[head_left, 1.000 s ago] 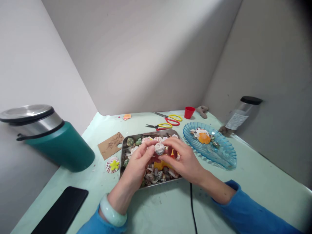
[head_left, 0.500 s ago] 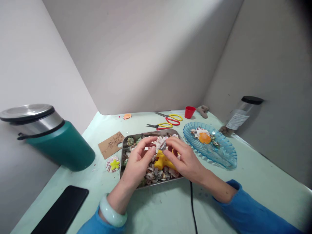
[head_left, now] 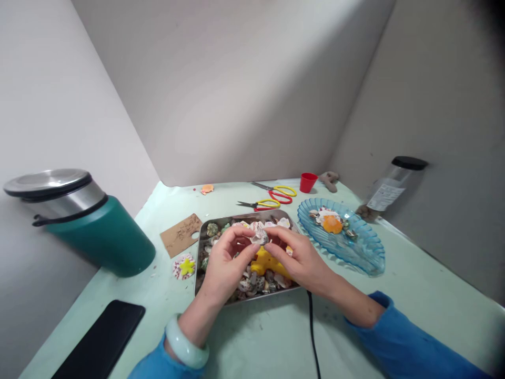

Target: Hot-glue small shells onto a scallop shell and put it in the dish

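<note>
A small greyish-white seashell [head_left: 260,238] is pinched between the fingertips of both my hands, above a metal tray [head_left: 252,298]. My left hand [head_left: 229,258] closes on its left side, a pale bangle [head_left: 185,345] round the wrist. From the other side, my right hand [head_left: 298,256] grips it with thumb and fingers. Many shells and green-grey lumps fill the tray below. A yellow glue gun [head_left: 268,261] seems to lie on the shells, partly covered by my right hand; a black cord [head_left: 312,331] runs from the tray toward me.
Left are a green flask [head_left: 102,231], a phone [head_left: 100,339], a brown card [head_left: 179,236] and a shell with a yellow star [head_left: 187,266]. Scissors [head_left: 260,203] and a red cup [head_left: 308,182] are behind. Right are a blue plate [head_left: 366,258] with shells and a clear jar [head_left: 389,189].
My left fingers have come in from the left and joined the right hand on the shell. The shell has turned and shifted slightly left; the hands are now closer together.
</note>
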Available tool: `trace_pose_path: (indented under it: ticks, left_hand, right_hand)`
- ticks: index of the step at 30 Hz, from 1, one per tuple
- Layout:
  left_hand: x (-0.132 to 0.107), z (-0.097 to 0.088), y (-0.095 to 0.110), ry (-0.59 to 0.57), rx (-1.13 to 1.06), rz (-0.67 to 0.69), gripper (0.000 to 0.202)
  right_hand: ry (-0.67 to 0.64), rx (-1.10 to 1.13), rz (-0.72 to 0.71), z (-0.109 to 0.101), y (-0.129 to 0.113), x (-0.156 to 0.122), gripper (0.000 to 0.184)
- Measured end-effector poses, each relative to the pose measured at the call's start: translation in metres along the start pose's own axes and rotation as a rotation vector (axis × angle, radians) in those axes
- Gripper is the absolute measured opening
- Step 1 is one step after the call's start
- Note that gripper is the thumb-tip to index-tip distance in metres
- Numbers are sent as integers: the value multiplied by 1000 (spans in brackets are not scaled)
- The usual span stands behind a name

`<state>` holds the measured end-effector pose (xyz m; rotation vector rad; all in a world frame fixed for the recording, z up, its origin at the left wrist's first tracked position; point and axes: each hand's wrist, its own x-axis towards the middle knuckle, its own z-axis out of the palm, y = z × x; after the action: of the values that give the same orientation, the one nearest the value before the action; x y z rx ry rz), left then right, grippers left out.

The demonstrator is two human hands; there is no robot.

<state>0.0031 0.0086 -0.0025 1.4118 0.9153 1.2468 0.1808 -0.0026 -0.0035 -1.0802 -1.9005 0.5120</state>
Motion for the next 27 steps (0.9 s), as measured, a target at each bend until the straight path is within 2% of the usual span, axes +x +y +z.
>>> trace_pose_path:
  ticks: [8,15,21,27]
  left_hand:
    - [-1,1,6,1,191,174,13]
    - [-2,2,8,11,211,209,14]
    - [-4,3,4,13,151,73,21]
    - [-5,4,0,-23,46,-35,26]
  right_hand:
    - [-47,85,34,-1,-1,1,22]
    - [-48,70,12,-1,-3,3,22]
    - [-10,77,13,0,-1,1,22]
    - [99,-60,-111,1,-1,-1,23]
